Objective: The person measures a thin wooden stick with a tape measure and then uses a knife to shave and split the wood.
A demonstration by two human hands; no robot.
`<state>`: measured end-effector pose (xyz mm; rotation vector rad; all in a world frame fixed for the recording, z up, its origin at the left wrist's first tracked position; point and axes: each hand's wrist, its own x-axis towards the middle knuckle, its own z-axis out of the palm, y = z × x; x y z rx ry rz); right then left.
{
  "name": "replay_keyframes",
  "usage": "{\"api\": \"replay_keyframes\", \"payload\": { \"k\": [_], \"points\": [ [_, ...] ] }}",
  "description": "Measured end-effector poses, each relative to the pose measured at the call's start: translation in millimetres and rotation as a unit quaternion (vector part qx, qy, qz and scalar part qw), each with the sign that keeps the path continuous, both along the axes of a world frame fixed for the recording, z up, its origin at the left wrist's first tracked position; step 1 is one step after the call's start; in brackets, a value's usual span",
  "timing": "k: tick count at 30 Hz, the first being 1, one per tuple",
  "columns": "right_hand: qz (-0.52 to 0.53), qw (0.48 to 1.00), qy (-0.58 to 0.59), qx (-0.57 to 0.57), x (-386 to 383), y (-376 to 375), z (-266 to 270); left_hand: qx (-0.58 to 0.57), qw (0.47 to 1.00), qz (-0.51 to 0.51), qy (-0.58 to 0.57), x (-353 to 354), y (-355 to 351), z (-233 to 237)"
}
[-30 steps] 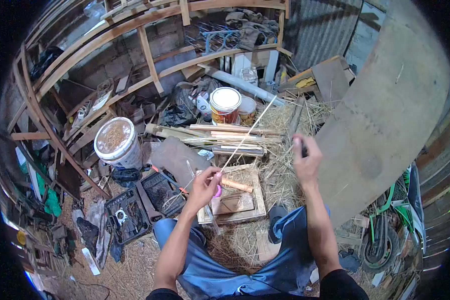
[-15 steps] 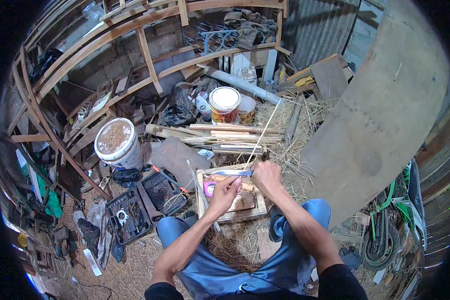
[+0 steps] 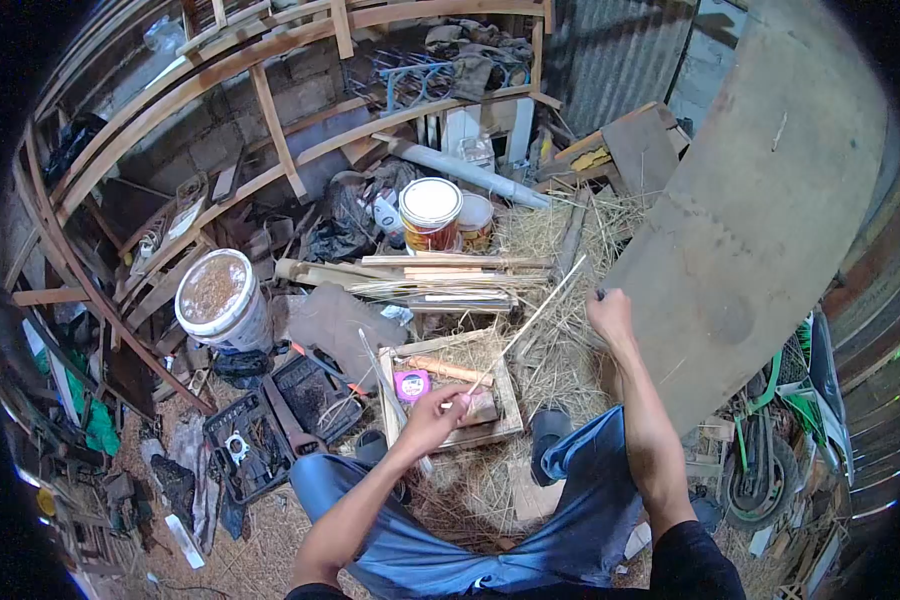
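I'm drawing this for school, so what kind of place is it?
It looks like a cluttered workshop or storage shed, though I can't be sure. An open black tool case lies on the floor, wood strips are piled up, and a corrugated sheet stands at the back.

No text, brand or number can be read with certainty. Clock directions run from the middle of the view. Just off the middle, toward 7 o'clock, the pink tape measure [image 3: 412, 385] bears a pale round label whose dark marks are too small to read. Near 12 o'clock, the white-lidded pail [image 3: 432, 237] wears a red-and-orange printed wrap, its lettering unreadable. Between 12 and 1, the smaller pail [image 3: 477, 228] shows coloured print, equally unclear. Toward 11 o'clock, the white container [image 3: 388, 214] carries dark marks that stay illegible. At 6 o'clock, near the lower edge, the blue trousers [image 3: 410, 530] show a small white curved mark, too small to identify.
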<state>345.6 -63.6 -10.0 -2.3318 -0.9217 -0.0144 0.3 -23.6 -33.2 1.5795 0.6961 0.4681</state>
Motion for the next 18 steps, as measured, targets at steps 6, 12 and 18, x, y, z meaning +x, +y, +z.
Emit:
{"api": "replay_keyframes", "payload": {
  "k": [6,12,18],
  "points": [
    [0.155,0.969,0.182,0.065,-96.7,12.8,13.0,-0.102,0.991,0.041,-0.075,14.6,7.8,10.7],
    [0.288,0.954,0.072,0.045,-142.1,12.8,-9.0,-0.115,0.975,0.138,-0.134,28.1,19.6,3.8],
    [0.326,0.942,-0.079,-0.035,-159.5,12.0,-14.3,0.001,0.994,0.098,-0.056,34.8,12.5,-17.8]
  ]
}}
